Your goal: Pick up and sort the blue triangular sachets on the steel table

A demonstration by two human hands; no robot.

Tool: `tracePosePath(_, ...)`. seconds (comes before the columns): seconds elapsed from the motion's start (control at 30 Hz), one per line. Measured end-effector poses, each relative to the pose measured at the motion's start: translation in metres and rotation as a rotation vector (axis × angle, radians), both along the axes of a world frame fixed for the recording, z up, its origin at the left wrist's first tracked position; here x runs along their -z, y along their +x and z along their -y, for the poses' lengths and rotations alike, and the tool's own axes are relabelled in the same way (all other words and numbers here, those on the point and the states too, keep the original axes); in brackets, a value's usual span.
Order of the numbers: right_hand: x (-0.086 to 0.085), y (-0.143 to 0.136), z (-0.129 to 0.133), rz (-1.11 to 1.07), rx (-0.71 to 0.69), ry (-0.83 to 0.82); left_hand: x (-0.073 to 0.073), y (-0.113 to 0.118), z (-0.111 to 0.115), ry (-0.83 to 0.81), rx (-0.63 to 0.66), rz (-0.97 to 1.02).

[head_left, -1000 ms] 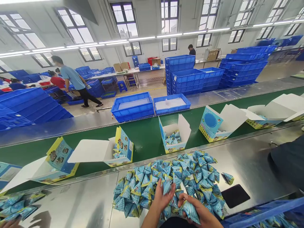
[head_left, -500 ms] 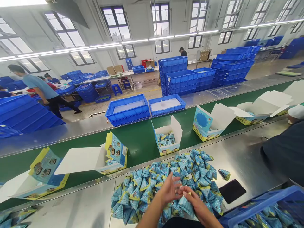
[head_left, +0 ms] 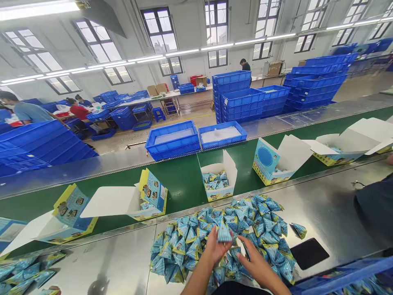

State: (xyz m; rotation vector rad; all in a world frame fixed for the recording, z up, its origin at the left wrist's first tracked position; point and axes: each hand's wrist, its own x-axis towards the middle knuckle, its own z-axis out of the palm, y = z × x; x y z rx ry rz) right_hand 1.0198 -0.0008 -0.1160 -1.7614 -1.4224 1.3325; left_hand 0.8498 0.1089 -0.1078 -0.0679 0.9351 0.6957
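Blue and yellow triangular packets (head_left: 184,241) lie in a wide pile on the steel table. Over the middle of the pile, my left hand (head_left: 215,247) holds one packet (head_left: 224,232) upright in its fingers. Just to the right, my right hand (head_left: 252,259) hovers over the pile with thumb and fingers apart, nothing visibly gripped. An open box (head_left: 218,192) partly filled with packets stands on the green belt (head_left: 184,186) beyond the pile. Another open box (head_left: 155,200) with packets inside is to its left, its white flap spread out.
More open boxes (head_left: 270,164) line the belt. A black flat object (head_left: 310,253) and a single packet (head_left: 298,230) lie right of the pile. A blue crate (head_left: 353,278) is at lower right. A person's dark sleeve (head_left: 376,200) shows at right. Blue trays (head_left: 172,141) stand beyond the belt.
A packet now stands in my left hand, which was spread before. My right hand has parted from the left and opened. The view has shifted, and the walking person is farther left.
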Motion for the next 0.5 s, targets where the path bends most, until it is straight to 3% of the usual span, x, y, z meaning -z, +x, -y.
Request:
tracePosePath(0.17, 0.039, 0.073, 0.016, -0.009, 0.068, -0.017, -0.061, 0.071, -0.152, 0.226, -0.042, -0.046)
tracePosePath(0.23, 0.053, 0.092, 0.021, 0.015, 0.085, -0.037, -0.072, 0.088, -0.192, 0.258, 0.003, -0.074)
tracePosePath(0.27, 0.060, 0.099, 0.023, 0.041, 0.096, -0.051, -0.073, 0.093, -0.201, 0.270, 0.037, -0.087)
tracePosePath(0.37, 0.079, 0.113, 0.021, 0.116, 0.095, -0.114, -0.060, 0.098, -0.186, 0.285, 0.157, -0.117)
tracePosePath(0.5, 0.099, 0.123, 0.000, 0.187, 0.019, -0.184, -0.010, 0.081, -0.111, 0.186, 0.286, -0.166)
